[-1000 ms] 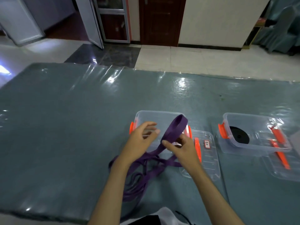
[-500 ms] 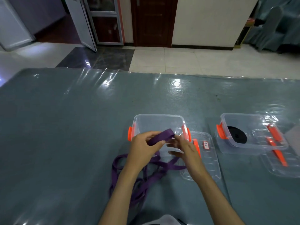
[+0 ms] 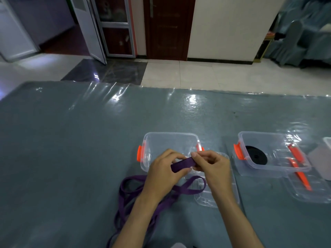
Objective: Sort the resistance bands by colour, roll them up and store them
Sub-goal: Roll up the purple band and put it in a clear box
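Observation:
A purple resistance band (image 3: 182,164) has its folded end held flat between my two hands, just in front of a clear box with orange latches (image 3: 170,140). My left hand (image 3: 164,173) grips the near part of the fold with thumb and fingers. My right hand (image 3: 212,167) pinches the fold's far end. The band's loose length (image 3: 132,192) trails in loops over the table toward its front edge. A rolled black band (image 3: 256,157) lies inside a second clear box (image 3: 279,170) to the right.
A clear lid (image 3: 231,192) lies under my right wrist beside the near box. Another lid with orange latches (image 3: 308,187) lies by the right box. A further container (image 3: 322,158) shows at the right edge. The table (image 3: 71,140) has a glossy plastic cover.
The upright purple loop was folded down flat, and both hands closed together on the short folded end. The view tilted slightly downward.

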A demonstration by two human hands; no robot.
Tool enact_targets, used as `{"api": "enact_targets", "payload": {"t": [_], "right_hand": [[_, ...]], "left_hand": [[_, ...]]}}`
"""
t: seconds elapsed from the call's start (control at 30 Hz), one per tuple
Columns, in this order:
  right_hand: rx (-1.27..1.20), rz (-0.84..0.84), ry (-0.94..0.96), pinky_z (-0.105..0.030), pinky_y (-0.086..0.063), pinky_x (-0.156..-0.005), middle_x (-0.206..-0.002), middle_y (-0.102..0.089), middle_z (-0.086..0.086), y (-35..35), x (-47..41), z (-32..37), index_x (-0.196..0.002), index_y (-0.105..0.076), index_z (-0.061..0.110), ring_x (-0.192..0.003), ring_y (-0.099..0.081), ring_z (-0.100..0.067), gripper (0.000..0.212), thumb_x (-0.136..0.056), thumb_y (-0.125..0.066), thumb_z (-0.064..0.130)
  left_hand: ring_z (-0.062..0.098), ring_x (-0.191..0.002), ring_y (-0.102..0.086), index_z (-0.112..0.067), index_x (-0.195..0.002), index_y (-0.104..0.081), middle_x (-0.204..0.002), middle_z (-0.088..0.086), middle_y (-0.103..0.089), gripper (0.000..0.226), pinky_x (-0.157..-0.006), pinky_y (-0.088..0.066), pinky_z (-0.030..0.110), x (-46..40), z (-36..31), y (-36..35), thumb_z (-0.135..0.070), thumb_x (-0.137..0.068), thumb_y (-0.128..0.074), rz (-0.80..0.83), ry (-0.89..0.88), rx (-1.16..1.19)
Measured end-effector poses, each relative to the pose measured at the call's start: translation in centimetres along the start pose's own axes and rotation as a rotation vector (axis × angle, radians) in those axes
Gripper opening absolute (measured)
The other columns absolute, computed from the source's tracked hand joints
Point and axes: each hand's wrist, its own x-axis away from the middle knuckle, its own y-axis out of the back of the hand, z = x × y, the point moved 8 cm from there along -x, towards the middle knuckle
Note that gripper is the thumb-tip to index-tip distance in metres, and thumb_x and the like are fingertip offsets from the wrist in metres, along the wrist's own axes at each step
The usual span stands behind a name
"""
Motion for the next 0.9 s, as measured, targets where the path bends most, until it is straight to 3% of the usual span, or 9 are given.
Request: {"api": "enact_targets", "payload": {"t": [0.13,0.33,0.43,0.53,0.63,0.77,0.9], "right_hand": [[-0.057,0.004,-0.048,-0.026,-0.062,-0.066,-0.078,-0.079,-0.013,-0.3,-0.4,-0.4,-0.085,-0.082,0.015,-0.070,-0.077,-0.025,0.008,-0.087,-0.085,0.023],[-0.184,0.114,-0.335,-0.021,-0.057,-0.063,-0.091,-0.081,-0.011,-2.1,-0.1,-3.9,-0.089,-0.081,0.021,-0.082,-0.079,-0.019,0.022,-0.095,-0.073,0.041],[-0.203,0.173,-0.388,-0.020,-0.056,-0.065,-0.083,-0.077,-0.007,-3.5,0.1,-4.8,-0.093,-0.084,0.017,-0.075,-0.072,-0.014,0.028,-0.103,-0.065,0.035],[-0.287,0.167,-0.414,-0.019,-0.053,-0.062,-0.072,-0.067,-0.004,-3.8,-0.3,-5.1,-0.095,-0.085,0.011,-0.065,-0.061,-0.010,0.025,-0.103,-0.065,0.025],[-0.342,0.120,-0.428,-0.019,-0.054,-0.060,-0.079,-0.074,-0.006,-3.5,-0.6,-5.2,-0.095,-0.084,0.011,-0.068,-0.066,-0.012,0.023,-0.103,-0.063,0.014],[-0.326,0.081,-0.435,-0.020,-0.055,-0.060,-0.092,-0.079,-0.014,-3.4,-0.3,-5.7,-0.110,-0.077,0.005,-0.072,-0.071,-0.015,0.017,-0.101,-0.063,0.007],[-0.141,0.116,-0.269,-0.021,-0.058,-0.062,-0.086,-0.081,-0.009,-3.0,-0.9,-4.0,-0.096,-0.082,0.017,-0.073,-0.077,-0.016,0.025,-0.105,-0.059,0.016]], "left_hand": [[0.001,-0.100,-0.065,-0.035,-0.112,-0.071,-0.102,-0.023,-0.063,0.022,-0.085,-0.049,0.009,-0.3,-0.5,0.1,-0.038,-0.092,-0.079,0.001,-0.073,-0.038],[-0.003,-0.107,-0.065,-0.033,-0.124,-0.070,-0.113,-0.026,-0.065,0.029,-0.093,-0.048,0.009,-0.5,-0.9,0.8,-0.035,-0.095,-0.076,-0.109,-0.125,0.034],[0.001,-0.105,-0.068,-0.032,-0.113,-0.071,-0.109,-0.023,-0.070,0.025,-0.091,-0.051,0.011,-0.7,-0.6,1.0,-0.031,-0.091,-0.082,-0.182,-0.115,0.084],[0.006,-0.099,-0.071,-0.024,-0.100,-0.075,-0.101,-0.018,-0.070,0.015,-0.088,-0.053,0.014,-0.6,-0.4,0.7,-0.025,-0.089,-0.085,-0.286,-0.125,0.159],[0.007,-0.108,-0.070,-0.022,-0.111,-0.077,-0.112,-0.015,-0.070,0.023,-0.095,-0.052,0.014,-0.2,0.1,-0.6,-0.018,-0.089,-0.085,-0.268,-0.095,0.233],[0.011,-0.112,-0.070,-0.024,-0.122,-0.078,-0.116,-0.013,-0.070,0.035,-0.096,-0.055,0.020,-0.5,1.5,-1.8,-0.013,-0.090,-0.084,-0.162,-0.008,0.308],[0.014,-0.112,-0.072,-0.027,-0.115,-0.080,-0.112,-0.010,-0.075,0.029,-0.098,-0.056,0.022,-0.4,3.4,-1.8,-0.014,-0.090,-0.083,-0.217,0.138,0.502]]}}
